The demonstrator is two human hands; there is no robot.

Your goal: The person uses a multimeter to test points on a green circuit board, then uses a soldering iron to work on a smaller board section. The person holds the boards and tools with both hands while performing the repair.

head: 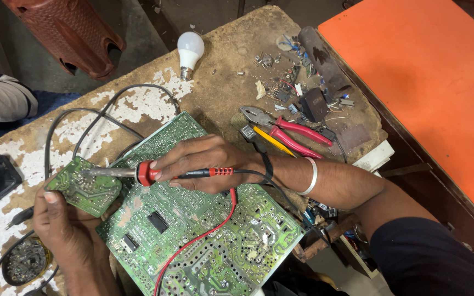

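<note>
**Watch that hot tip over the small board**

Your right hand (204, 163) is closed around the red-and-black-handled soldering iron (154, 173), its metal tip lying across the top edge of the small green circuit board (83, 189). Your left hand (61, 225) pinches that small board from below, thumb on its left corner, so your fingers sit very close to the tip. I'd say one slip and you burn a thumb or smear solder across neighbouring tracks.

The small board looks only half supported, its right edge over the large green circuit board (204, 241), so it could rock under pressure. The iron's black cord trails back along your right wrist, and a red wire (215, 227) crosses the large board just right of the small one; either could snag and tug the iron.

The small board shows its solder side: pale traces, silvery joints, rounded corners. I can't tell which joint the tip is touching.

Further right of the small board on the worn table (220, 82), red-handled pliers (286, 131) lie well clear.
</note>
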